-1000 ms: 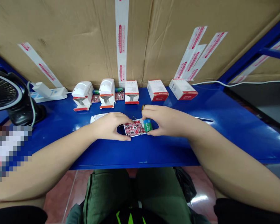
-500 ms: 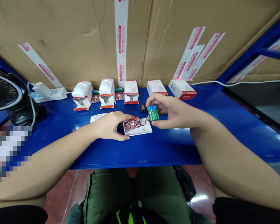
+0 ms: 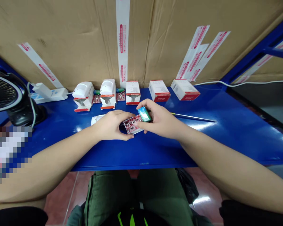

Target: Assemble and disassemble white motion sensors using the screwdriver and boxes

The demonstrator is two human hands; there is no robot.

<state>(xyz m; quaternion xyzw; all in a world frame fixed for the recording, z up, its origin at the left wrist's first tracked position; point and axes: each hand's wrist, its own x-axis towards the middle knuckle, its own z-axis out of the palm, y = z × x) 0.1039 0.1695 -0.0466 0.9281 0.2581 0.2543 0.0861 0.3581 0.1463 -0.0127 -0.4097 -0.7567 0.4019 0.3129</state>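
Note:
Near the middle of the blue table, my left hand (image 3: 112, 125) grips the left end of a white plastic housing (image 3: 138, 131) between thumb and fingers. In that housing lies a red circuit board (image 3: 130, 125), partly covered by my hands. My right hand (image 3: 159, 121) holds a blue-green battery (image 3: 144, 114) tilted above the board's right end, its thumb reaching onto the board. Another white plastic cover (image 3: 96, 120) shows partly behind my left hand. Beyond my right hand lies a thin metal rod (image 3: 195, 117), like a screwdriver shaft; its near end is hidden.
Along the back stand two opened boxes with white detectors (image 3: 82, 90) on top, red boards beside them, and several white-red boxes (image 3: 159, 91). To the left are a fan (image 3: 4, 91) and a power strip (image 3: 52, 95). A cardboard wall (image 3: 85, 40) closes the back.
My right hand has moved left with the battery, tilting it over the circuit board. The thin rod has come into view behind it. My left hand has hardly moved.

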